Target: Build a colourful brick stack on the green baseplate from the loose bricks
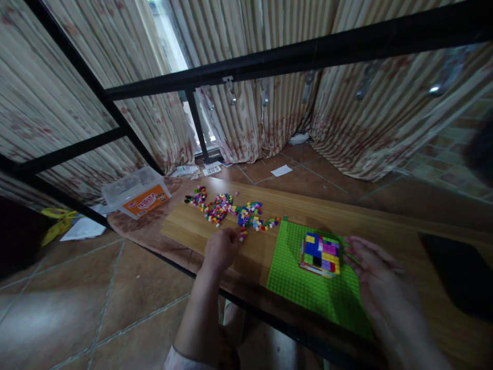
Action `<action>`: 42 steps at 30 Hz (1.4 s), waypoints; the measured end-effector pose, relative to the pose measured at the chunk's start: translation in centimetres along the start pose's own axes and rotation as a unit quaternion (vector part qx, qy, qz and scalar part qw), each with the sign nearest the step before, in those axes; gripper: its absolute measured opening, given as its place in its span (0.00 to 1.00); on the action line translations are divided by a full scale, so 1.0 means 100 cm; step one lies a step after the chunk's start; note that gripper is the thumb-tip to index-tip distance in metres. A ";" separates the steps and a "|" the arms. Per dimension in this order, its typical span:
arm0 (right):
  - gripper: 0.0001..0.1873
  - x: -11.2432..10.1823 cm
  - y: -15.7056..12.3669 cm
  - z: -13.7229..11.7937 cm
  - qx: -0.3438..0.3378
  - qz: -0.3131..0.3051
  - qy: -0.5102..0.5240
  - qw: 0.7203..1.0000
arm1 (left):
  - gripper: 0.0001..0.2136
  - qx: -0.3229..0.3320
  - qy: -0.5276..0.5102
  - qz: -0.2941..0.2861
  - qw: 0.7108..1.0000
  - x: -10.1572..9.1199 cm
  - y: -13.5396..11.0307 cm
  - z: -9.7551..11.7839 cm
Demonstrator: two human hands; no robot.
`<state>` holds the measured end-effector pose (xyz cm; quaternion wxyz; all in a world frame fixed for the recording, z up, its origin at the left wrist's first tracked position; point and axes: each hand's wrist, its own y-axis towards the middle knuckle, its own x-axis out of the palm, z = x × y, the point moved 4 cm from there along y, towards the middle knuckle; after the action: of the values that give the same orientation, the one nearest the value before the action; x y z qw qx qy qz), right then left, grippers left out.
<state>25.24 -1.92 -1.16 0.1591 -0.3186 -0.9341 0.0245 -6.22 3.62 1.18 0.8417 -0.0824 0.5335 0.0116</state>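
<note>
My left hand (222, 250) is closed with its fingertips drawn together, over the wood beside a few loose bricks (242, 234). Whatever it may hold is hidden. A green studded baseplate (287, 257) lies to the right, and a small block built of coloured bricks (320, 253) stands on it, its top blue, yellow, purple and red. Beside the block's right side is my right hand (375, 264), slightly blurred. Its thumb and fingers are apart, with green showing between them; I cannot tell whether they touch the baseplate.
A heap of mixed small bricks (217, 208) spreads across the wooden board (185, 226). A clear plastic box (133, 187) with an orange label stands at the left end. A dark flat object (458, 272) lies at the right. Black metal bars (269, 69) cross in front of curtains (239, 123).
</note>
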 end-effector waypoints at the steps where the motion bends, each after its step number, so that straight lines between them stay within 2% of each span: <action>1: 0.11 0.000 0.000 0.000 0.000 -0.003 -0.001 1.000 | 0.05 -0.002 0.002 -0.004 1.000 0.001 0.000 0.001; 12: 0.11 0.001 -0.001 0.002 -0.003 -0.032 -0.012 0.999 | 0.07 -0.014 0.032 0.009 0.999 0.015 0.005 0.011; 15: 0.12 0.002 -0.002 0.001 0.008 -0.028 -0.008 1.000 | 0.07 -0.005 0.009 0.021 1.000 0.012 0.005 0.012; 18: 0.12 0.004 -0.006 -0.006 -0.015 -0.010 -0.034 0.999 | 0.06 0.032 -0.070 0.022 0.997 0.008 0.002 0.019; 20: 0.12 0.006 -0.012 -0.015 -0.057 0.001 -0.090 0.994 | 0.06 0.078 -0.166 0.007 0.983 0.008 -0.003 0.030; 22: 0.12 0.013 -0.021 -0.024 -0.098 -0.019 -0.153 0.983 | 0.06 0.127 -0.279 -0.026 0.952 0.010 -0.012 0.044; 25: 0.12 0.030 -0.035 -0.029 -0.132 -0.131 -0.191 0.964 | 0.06 0.190 -0.413 -0.091 0.886 0.018 -0.030 0.070; 28: 0.12 0.043 -0.047 -0.029 -0.151 -0.229 -0.203 0.940 | 0.06 0.227 -0.458 -0.146 0.847 0.026 -0.048 0.092; 31: 0.10 0.047 -0.051 -0.028 -0.151 -0.266 -0.199 0.931 | 0.07 0.229 -0.487 -0.169 0.826 0.032 -0.057 0.105; 35: 0.08 0.044 -0.048 -0.027 -0.135 -0.277 -0.182 0.934 | 0.07 0.217 -0.524 -0.159 0.808 0.034 -0.057 0.110; 42: 0.04 0.042 -0.049 -0.027 -0.116 -0.273 -0.142 0.944 | 0.05 0.234 -0.503 -0.149 0.819 0.030 -0.063 0.120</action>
<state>20.08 -3.47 3.28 -0.0130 -0.0606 -0.9946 -0.0835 6.51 -0.95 4.25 0.9784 0.0559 0.0042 -0.1989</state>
